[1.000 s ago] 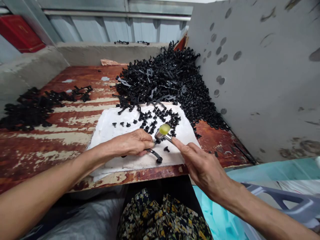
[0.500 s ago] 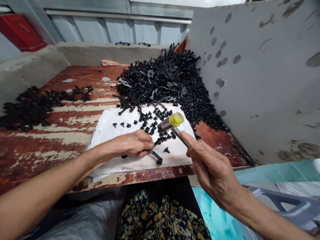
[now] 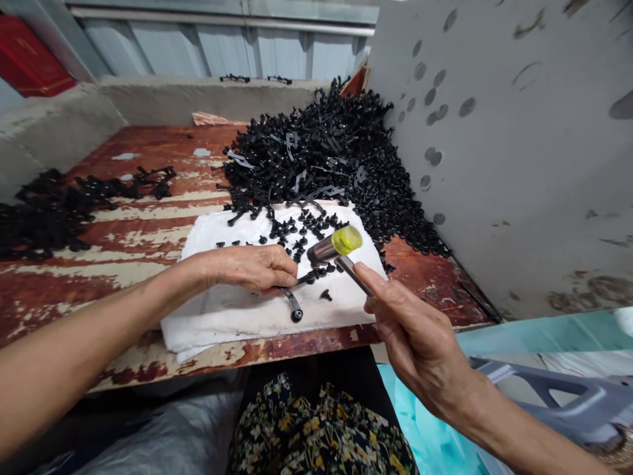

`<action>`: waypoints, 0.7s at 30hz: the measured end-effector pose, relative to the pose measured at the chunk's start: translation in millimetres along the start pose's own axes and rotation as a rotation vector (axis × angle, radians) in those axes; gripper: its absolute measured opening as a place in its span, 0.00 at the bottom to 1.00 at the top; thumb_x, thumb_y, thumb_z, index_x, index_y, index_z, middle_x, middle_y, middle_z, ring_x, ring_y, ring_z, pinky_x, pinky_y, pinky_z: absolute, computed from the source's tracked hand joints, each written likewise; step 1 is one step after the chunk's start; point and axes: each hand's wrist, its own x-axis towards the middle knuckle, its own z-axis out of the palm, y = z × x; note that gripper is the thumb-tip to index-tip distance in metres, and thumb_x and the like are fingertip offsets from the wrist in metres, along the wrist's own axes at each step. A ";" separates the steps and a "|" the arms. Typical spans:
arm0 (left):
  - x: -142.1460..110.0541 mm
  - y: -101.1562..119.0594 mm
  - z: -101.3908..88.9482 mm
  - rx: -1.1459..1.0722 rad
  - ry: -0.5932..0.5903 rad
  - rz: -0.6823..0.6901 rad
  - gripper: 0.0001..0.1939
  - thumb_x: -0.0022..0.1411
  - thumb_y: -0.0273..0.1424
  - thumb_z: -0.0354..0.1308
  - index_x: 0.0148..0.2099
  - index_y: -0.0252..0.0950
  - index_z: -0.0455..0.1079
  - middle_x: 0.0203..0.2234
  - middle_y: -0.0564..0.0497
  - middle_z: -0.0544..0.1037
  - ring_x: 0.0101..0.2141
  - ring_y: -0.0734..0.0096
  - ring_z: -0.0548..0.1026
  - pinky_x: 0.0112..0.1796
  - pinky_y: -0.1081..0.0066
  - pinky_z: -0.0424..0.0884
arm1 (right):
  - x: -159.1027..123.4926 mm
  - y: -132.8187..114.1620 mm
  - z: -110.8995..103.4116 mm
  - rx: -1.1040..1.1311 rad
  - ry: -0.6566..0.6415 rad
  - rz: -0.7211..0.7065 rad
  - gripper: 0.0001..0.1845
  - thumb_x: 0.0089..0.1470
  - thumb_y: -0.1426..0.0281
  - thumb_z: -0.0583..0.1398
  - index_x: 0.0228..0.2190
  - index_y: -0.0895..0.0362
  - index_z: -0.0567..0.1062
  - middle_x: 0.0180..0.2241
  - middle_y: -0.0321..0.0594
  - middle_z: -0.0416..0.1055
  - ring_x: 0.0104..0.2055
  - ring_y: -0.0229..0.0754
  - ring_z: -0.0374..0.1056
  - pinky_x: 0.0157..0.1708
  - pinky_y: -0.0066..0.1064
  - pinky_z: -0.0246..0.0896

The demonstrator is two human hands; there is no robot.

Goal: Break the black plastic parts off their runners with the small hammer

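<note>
My left hand point(image 3: 262, 267) pinches a black bracket point(image 3: 293, 305) with round ends, low over a folded white cloth point(image 3: 212, 330). One arm of the bracket points toward me, another toward the hammer; its middle is hidden by my fingers. In my right hand point(image 3: 413, 323) is a mallet point(image 3: 326, 249) with a metal head and a clear yellow face, gripped by its handle. The head hangs just above and right of the bracket's far end. Small black round-headed plugs point(image 3: 299, 244) lie scattered on the cloth, one lone plug point(image 3: 326, 295) nearer me.
A large heap of black brackets and plugs point(image 3: 316, 145) rises behind the cloth against a grey panel point(image 3: 494, 171). More black brackets point(image 3: 59, 211) lie at the left of the worn red-brown table point(image 3: 143, 231). A concrete ledge point(image 3: 158, 102) runs along the back.
The bracket's near arm has swung leftward as my left hand turned it slightly. The mallet stays raised at about the same place. The whole view has shifted a little.
</note>
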 end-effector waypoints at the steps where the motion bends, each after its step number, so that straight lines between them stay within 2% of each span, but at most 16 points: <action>1: 0.5 0.3 -1.4 0.005 -0.016 0.004 0.15 0.57 0.32 0.53 0.21 0.37 0.55 0.15 0.58 0.56 0.19 0.77 0.54 0.21 0.73 0.51 | 0.8 0.0 -0.2 -0.024 -0.013 -0.010 0.32 0.60 0.82 0.50 0.63 0.53 0.60 0.30 0.39 0.70 0.27 0.40 0.68 0.27 0.28 0.67; 5: 2.4 -0.5 -5.5 0.005 -0.055 0.007 0.14 0.58 0.31 0.53 0.22 0.37 0.56 0.16 0.58 0.57 0.19 0.77 0.54 0.21 0.73 0.52 | 2.7 1.8 -1.5 -0.108 -0.126 -0.008 0.29 0.59 0.82 0.50 0.61 0.58 0.65 0.28 0.40 0.69 0.23 0.39 0.66 0.22 0.28 0.67; 6: 2.9 -1.6 -6.2 0.009 -0.059 0.016 0.14 0.58 0.32 0.52 0.22 0.37 0.56 0.16 0.58 0.57 0.19 0.77 0.54 0.21 0.73 0.52 | 3.1 0.8 -2.5 -0.088 -0.102 -0.007 0.30 0.59 0.82 0.50 0.61 0.57 0.64 0.29 0.40 0.70 0.24 0.39 0.67 0.23 0.28 0.67; 10: 5.2 -7.3 -8.0 0.022 -0.091 0.062 0.16 0.61 0.34 0.51 0.22 0.37 0.56 0.15 0.57 0.58 0.18 0.78 0.55 0.21 0.74 0.52 | 3.3 -7.3 -5.8 0.024 0.139 -0.038 0.36 0.59 0.85 0.52 0.64 0.49 0.59 0.35 0.41 0.73 0.32 0.40 0.69 0.30 0.29 0.69; 11: 5.7 -8.1 -8.3 0.019 -0.099 0.065 0.16 0.61 0.34 0.51 0.22 0.37 0.56 0.15 0.57 0.58 0.18 0.78 0.55 0.21 0.74 0.52 | 2.7 -7.9 -5.6 0.011 0.138 -0.040 0.36 0.59 0.85 0.52 0.65 0.49 0.59 0.35 0.41 0.72 0.31 0.40 0.69 0.30 0.29 0.69; 15: 7.0 -8.4 -9.6 -0.009 -0.121 0.038 0.16 0.60 0.35 0.52 0.21 0.37 0.57 0.15 0.57 0.58 0.18 0.77 0.54 0.21 0.73 0.51 | 0.3 -2.8 -3.4 -0.174 -0.127 -0.034 0.32 0.59 0.82 0.50 0.63 0.53 0.62 0.29 0.38 0.69 0.23 0.38 0.65 0.21 0.27 0.64; 16: 7.0 -8.1 -9.9 -0.015 -0.121 0.031 0.16 0.60 0.35 0.52 0.21 0.37 0.57 0.15 0.57 0.58 0.18 0.77 0.54 0.21 0.73 0.51 | 0.3 -1.5 -3.4 -0.183 -0.143 -0.032 0.32 0.60 0.82 0.50 0.63 0.53 0.62 0.29 0.38 0.69 0.23 0.38 0.66 0.21 0.27 0.65; 19: 6.9 -7.1 -10.4 -0.020 -0.112 0.024 0.16 0.60 0.34 0.52 0.21 0.37 0.58 0.15 0.57 0.58 0.18 0.77 0.54 0.21 0.73 0.50 | 1.8 -1.1 -4.9 -0.091 0.014 -0.035 0.35 0.60 0.82 0.50 0.66 0.50 0.55 0.34 0.41 0.71 0.31 0.40 0.69 0.30 0.29 0.69; 21: 6.9 -6.5 -10.2 -0.019 -0.111 0.023 0.15 0.59 0.34 0.52 0.21 0.37 0.58 0.15 0.57 0.58 0.18 0.77 0.54 0.21 0.73 0.50 | 3.1 -1.8 -5.7 -0.105 0.022 -0.059 0.37 0.60 0.83 0.50 0.66 0.49 0.54 0.34 0.40 0.70 0.29 0.38 0.69 0.28 0.26 0.68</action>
